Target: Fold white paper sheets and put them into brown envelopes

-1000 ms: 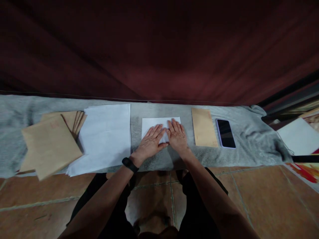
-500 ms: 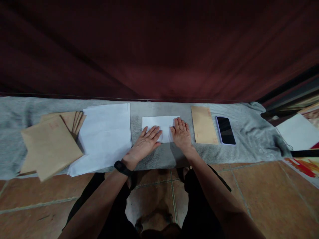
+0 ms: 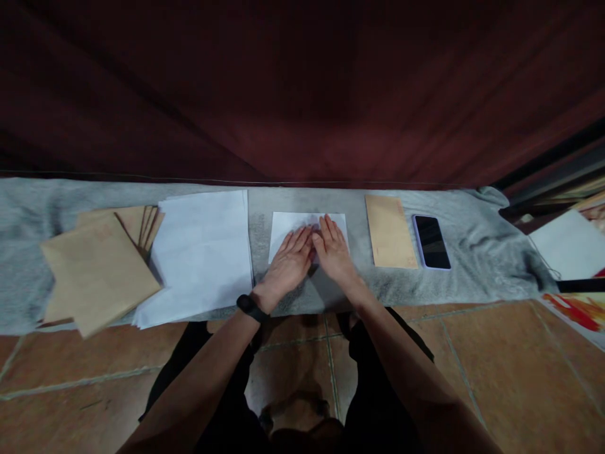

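A folded white sheet [image 3: 283,226] lies on the grey cloth [image 3: 472,252] in front of me. My left hand [image 3: 289,263] and my right hand [image 3: 333,248] rest flat on it, side by side with fingers nearly touching, covering its middle and near edge. Neither hand grips anything. A black band sits on my left wrist.
A stack of white paper [image 3: 201,252] lies left of the sheet, with several brown envelopes [image 3: 97,268] further left. To the right lie one brown envelope [image 3: 390,231] and a dark phone [image 3: 430,241]. A dark red curtain [image 3: 302,94] hangs behind the cloth. Tiled floor is beneath me.
My hands, spread apart over the sheet half a second ago, have come back together at its middle. The sheet stays in place.
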Demonstrator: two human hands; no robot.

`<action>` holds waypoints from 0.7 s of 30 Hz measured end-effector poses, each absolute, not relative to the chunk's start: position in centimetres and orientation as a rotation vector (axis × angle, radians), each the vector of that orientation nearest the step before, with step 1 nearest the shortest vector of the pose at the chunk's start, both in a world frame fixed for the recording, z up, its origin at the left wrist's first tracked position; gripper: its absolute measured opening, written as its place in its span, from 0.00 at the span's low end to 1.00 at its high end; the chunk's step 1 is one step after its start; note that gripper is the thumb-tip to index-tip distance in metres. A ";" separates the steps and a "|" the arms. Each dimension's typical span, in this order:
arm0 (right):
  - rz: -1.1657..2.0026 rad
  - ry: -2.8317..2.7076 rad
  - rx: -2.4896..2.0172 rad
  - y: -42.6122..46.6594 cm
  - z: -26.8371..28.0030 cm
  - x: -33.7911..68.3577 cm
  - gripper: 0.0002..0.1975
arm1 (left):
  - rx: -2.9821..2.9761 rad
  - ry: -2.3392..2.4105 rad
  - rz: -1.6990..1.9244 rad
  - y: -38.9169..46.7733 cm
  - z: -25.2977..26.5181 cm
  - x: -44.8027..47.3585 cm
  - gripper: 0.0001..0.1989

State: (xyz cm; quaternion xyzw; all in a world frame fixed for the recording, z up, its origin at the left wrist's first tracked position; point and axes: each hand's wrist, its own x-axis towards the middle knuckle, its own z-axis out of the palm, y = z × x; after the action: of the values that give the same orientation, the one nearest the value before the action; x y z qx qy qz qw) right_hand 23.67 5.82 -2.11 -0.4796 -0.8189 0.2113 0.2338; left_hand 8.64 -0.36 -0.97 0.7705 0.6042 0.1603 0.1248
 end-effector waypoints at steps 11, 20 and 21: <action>0.647 -2.303 -1.363 6.3 -2.3 22.0 0.31 | 2.144 1.941 0.381 2.8 -2.8 10.3 0.33; 0.417 -2.394 -1.425 6.7 -3.2 23.4 0.30 | 2.035 2.122 0.464 2.7 -2.8 9.5 0.31; 0.396 -2.384 -1.434 6.8 -3.3 23.7 0.30 | 2.024 2.137 0.491 2.6 -2.9 9.3 0.31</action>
State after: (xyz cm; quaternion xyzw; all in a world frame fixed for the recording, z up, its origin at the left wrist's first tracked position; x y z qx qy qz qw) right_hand 23.70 6.82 -3.30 -0.5034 -0.8366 0.1391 0.1652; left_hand 9.31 2.62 -2.92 0.6762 0.7139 0.1639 0.0789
